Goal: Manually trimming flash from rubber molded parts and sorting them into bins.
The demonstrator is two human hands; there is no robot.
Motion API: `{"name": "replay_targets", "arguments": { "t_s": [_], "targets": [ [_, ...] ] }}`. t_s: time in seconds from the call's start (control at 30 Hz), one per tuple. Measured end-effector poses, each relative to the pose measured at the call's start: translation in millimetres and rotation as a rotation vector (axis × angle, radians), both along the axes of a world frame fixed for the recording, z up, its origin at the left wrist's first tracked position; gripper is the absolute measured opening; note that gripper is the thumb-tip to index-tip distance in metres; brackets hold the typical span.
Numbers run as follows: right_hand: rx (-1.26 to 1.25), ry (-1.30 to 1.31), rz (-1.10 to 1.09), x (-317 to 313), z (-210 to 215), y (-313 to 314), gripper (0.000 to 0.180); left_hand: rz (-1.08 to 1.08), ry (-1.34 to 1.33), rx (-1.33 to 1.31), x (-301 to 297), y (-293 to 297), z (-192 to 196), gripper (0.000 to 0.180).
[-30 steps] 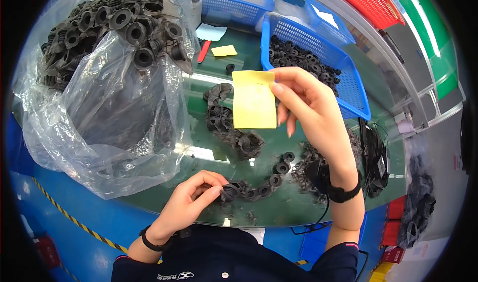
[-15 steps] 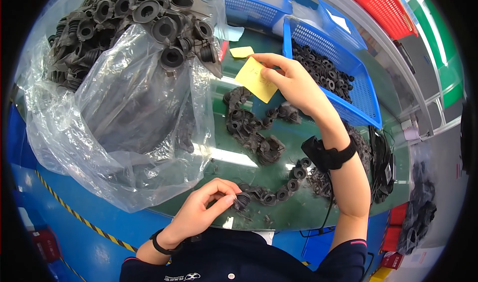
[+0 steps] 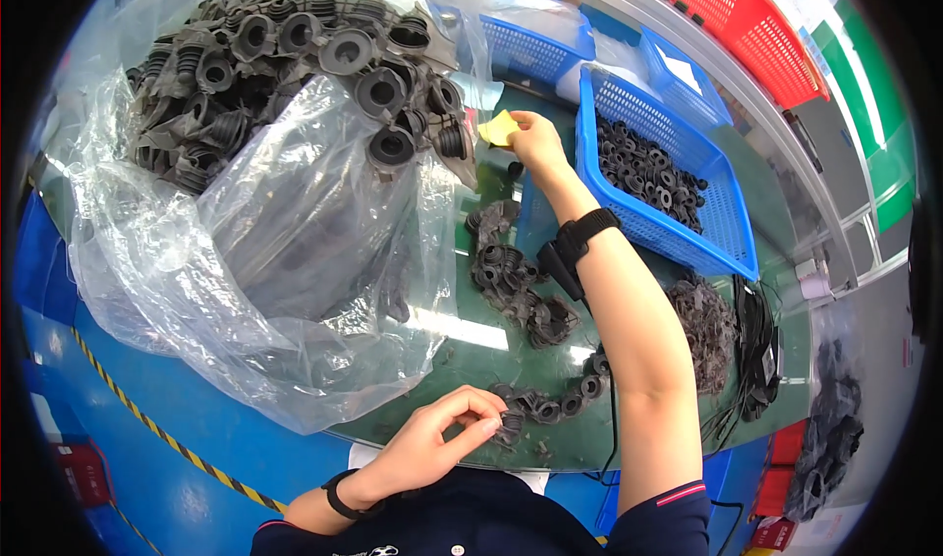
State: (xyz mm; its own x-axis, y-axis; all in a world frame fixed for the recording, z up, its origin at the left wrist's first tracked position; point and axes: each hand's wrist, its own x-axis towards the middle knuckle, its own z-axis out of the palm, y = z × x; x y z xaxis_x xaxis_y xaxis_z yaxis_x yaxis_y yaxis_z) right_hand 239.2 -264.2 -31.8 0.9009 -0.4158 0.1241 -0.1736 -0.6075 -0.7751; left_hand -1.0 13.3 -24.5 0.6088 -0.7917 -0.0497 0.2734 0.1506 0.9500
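My right hand [image 3: 538, 141] reaches to the far side of the green table, pinching a yellow paper note [image 3: 498, 129] beside the large plastic bag. Near the front edge, the fingers of my left hand [image 3: 444, 432] close on the end of a strip of black rubber bellows [image 3: 545, 408], which curves over the table to the right. My right forearm hides part of that strip. Between the two hands lies another connected strip of black rubber parts [image 3: 504, 269], touched by neither.
At left, a clear plastic bag [image 3: 314, 360] bears a heap of ribbed black rubber parts [image 3: 295, 35]. A blue basket [image 3: 727, 232] at right holds small black rings. Dark rubber scraps [image 3: 703, 332] and black cables [image 3: 756, 350] lie right of my arm. A red basket [image 3: 776, 55] stands beyond.
My right hand has moved left and farther away with the yellow note, which now appears tilted and folded. My left hand keeps its pinch on the strip. The whole view has shifted slightly.
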Motion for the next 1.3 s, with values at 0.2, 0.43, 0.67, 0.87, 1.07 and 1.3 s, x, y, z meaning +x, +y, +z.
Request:
{"name": "replay_targets", "arguments": {
  "t_s": [0.2, 0.43, 0.67, 0.87, 1.07, 1.3],
  "targets": [
    [0.001, 0.007, -0.120, -23, 26, 24, 0.054, 0.026, -0.021, 0.001, -2, 7, 0, 0.011],
    [0.002, -0.248, 0.378, -136, 78, 61, 0.037, 0.207, -0.066, -0.023, 14, 3, 9, 0.008],
    [-0.030, -0.216, 0.361, -275, 101, 85, 0.025, 0.272, -0.050, -0.205, 19, -15, 27, 0.007],
    [0.208, -0.329, 0.135, -327, 72, 108, 0.038, 0.233, -0.211, -0.245, 5, -22, 27, 0.009],
    [-0.186, -0.319, 0.236, -321, 54, 108, 0.046, 0.220, -0.172, -0.169, -1, -25, 32, 0.008],
    [0.609, -0.010, 0.284, -324, 50, 96, 0.029, 0.315, -0.159, -0.094, 3, -23, 34, 0.011]
  ]
}}
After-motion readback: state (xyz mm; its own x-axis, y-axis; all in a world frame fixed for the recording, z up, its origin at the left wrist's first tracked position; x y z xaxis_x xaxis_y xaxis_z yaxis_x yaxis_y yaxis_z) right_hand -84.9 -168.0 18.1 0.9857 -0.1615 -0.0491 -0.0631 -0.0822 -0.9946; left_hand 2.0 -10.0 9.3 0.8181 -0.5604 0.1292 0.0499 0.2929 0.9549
